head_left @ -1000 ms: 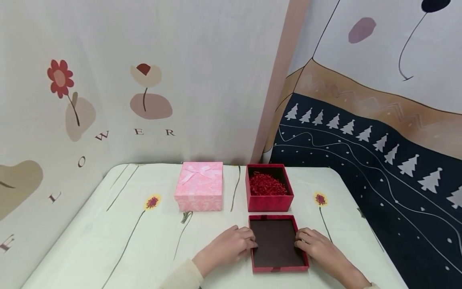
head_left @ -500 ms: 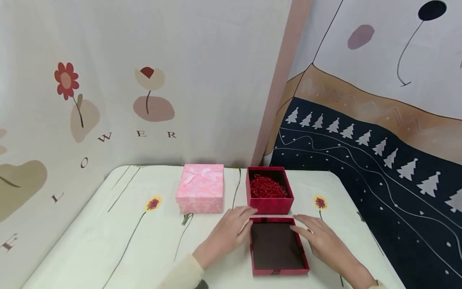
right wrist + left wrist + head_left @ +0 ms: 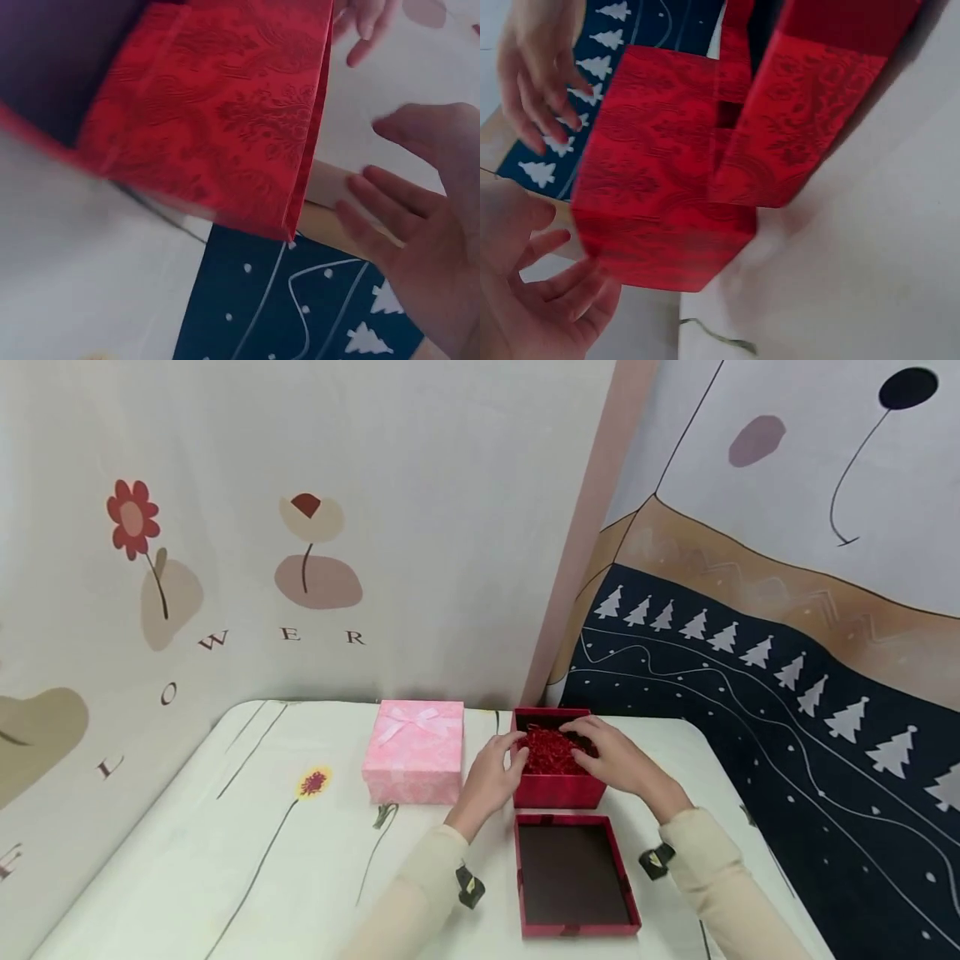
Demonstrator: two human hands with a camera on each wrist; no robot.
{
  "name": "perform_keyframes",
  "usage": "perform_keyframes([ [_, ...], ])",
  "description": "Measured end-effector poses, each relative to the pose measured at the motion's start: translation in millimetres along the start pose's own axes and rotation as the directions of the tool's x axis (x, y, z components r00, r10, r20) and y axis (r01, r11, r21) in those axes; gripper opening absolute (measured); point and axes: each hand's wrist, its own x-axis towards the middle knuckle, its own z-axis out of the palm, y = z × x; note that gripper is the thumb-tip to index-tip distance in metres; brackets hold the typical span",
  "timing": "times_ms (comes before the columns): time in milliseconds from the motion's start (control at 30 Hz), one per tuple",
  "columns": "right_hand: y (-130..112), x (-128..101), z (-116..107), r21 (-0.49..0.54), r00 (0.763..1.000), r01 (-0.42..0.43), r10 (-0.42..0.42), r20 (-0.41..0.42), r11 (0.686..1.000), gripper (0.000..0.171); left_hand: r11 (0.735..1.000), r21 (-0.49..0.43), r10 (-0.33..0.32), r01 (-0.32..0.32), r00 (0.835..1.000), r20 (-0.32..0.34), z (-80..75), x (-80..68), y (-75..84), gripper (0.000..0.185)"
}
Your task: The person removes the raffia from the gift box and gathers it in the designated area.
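A red patterned gift box [image 3: 558,792] stands at the back of the table, filled with red shredded paper [image 3: 550,750]. At its left side is my left hand [image 3: 489,779], fingers loosely bent with the tips right at the rim. My right hand [image 3: 617,758] reaches over the opposite rim, its fingertips above the shredded paper. Both hands hold nothing. In the left wrist view the left fingers [image 3: 581,300] overlap the box's patterned wall [image 3: 649,142]. The right wrist view has the right hand [image 3: 431,232] spread beside the red wall. Just in front, the box's lid [image 3: 573,872] lies inside up, dark within.
A closed pink box [image 3: 416,752] with a ribbon bow stands left of the red box, close to the left hand. Under everything is a white cloth [image 3: 300,877] printed with flowers. Printed curtains [image 3: 450,568] rise behind the table's back edge.
Both hands have left the sides of the lid and moved forward to the red box, one at each side. The lid and the boxes stay in place.
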Motion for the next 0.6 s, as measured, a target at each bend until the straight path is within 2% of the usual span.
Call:
perform_keyframes([
  [133,4,26,14,0.050,0.986,-0.095,0.087,0.144,0.994,0.050,0.998,-0.016,-0.064,0.064,0.998,0.019,9.5,0.0,-11.6,0.045],
  [267,6,40,29,0.016,0.952,-0.162,0.152,0.266,0.987,0.068,0.990,-0.065,-0.122,0.124,0.992,0.037,16.2,-3.9,-22.1,0.050],
  [400,9,50,37,-0.029,0.908,-0.237,0.232,0.350,0.971,0.085,0.986,-0.108,-0.122,0.127,0.991,0.054,19.5,-4.5,-30.0,0.055],
  [600,12,63,45,-0.087,0.857,-0.285,0.294,0.423,0.955,0.090,0.977,-0.186,-0.097,0.105,0.994,0.056,22.1,-0.7,-36.4,0.056],
])
